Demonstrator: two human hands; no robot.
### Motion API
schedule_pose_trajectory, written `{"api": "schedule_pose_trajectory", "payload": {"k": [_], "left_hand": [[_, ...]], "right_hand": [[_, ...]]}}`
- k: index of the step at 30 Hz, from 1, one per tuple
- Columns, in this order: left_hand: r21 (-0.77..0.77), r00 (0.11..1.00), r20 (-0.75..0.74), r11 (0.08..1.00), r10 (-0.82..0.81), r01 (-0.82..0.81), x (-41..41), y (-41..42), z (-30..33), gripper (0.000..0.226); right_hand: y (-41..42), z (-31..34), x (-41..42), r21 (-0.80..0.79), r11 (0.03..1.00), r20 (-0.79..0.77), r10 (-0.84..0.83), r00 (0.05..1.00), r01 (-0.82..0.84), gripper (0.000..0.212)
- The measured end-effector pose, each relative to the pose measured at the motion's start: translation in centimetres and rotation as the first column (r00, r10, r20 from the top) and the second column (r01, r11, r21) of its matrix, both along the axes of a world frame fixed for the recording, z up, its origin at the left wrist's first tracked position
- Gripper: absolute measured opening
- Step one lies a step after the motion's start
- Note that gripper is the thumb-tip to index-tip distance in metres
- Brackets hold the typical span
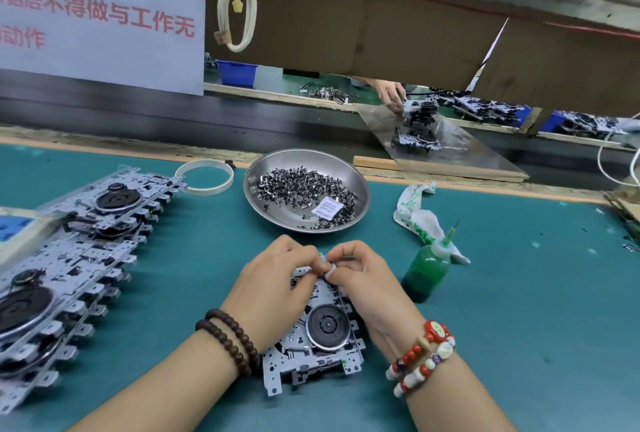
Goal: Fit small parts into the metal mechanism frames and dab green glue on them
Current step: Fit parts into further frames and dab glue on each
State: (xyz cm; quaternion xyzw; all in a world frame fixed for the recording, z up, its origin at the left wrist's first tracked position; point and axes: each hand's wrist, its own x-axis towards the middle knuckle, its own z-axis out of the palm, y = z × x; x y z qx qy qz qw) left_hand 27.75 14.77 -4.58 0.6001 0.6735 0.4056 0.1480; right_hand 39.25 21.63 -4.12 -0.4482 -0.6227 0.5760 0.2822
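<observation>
Step in hand: we are judging this to be the fitting step; both hands are working at the far edge of the mechanism frame (313,334), and no glue is being applied.
Left hand: our left hand (273,284) is curling its fingers down onto the far left corner of the frame, pinching at something we cannot make out.
Right hand: our right hand (363,279) is meeting the left fingertip to fingertip, pinching a small pale item; whether that is the part itself or a fingertip covering, we cannot tell.
Frame: it is lying flat on the green mat (519,327) directly beneath and between both wrists, its black round wheel showing between them.
Small parts: they are lying heaped in the steel dish (273,168) just beyond the fingertips.
Glue bottle: the green glue bottle (427,270) is standing upright just to the right of our right hand, nozzle up, with a stained rag (420,220) behind it.
Waiting frames: a stack of mechanism frames (69,258) is lying well to the left of our left hand.
Next move: it is calling for the part seated firmly, then the right hand freed to reach for the bottle.
</observation>
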Motion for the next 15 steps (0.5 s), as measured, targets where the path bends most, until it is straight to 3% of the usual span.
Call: {"api": "schedule_pose_trajectory", "payload": {"k": [7,11,13,15], "left_hand": [[-0.019,0.999,-0.036,1.000,0.015,-0.015,0.1,-0.5,0.2,0.019],[-0.018,0.997,-0.065,0.999,0.047,-0.048,-0.2,-0.9,0.6,0.022],[0.004,0.994,-0.062,0.996,0.093,-0.093,-0.8,-1.7,1.0,0.026],[0.018,0.980,0.020,0.980,0.199,-0.200,-1.9,-2.9,1.0,0.028]], "right_hand": [[-0.9,0.5,0.3,0.026,0.998,0.038,0.057,0.998,-0.058,0.014],[-1.7,0.9,1.4,0.234,0.971,0.140,0.014,0.990,-0.047,0.012],[-2.3,1.2,3.0,0.345,0.939,0.108,-0.040,0.993,0.000,0.017],[-2.7,1.3,5.1,0.343,0.939,0.054,-0.049,0.997,0.028,0.022]]}}
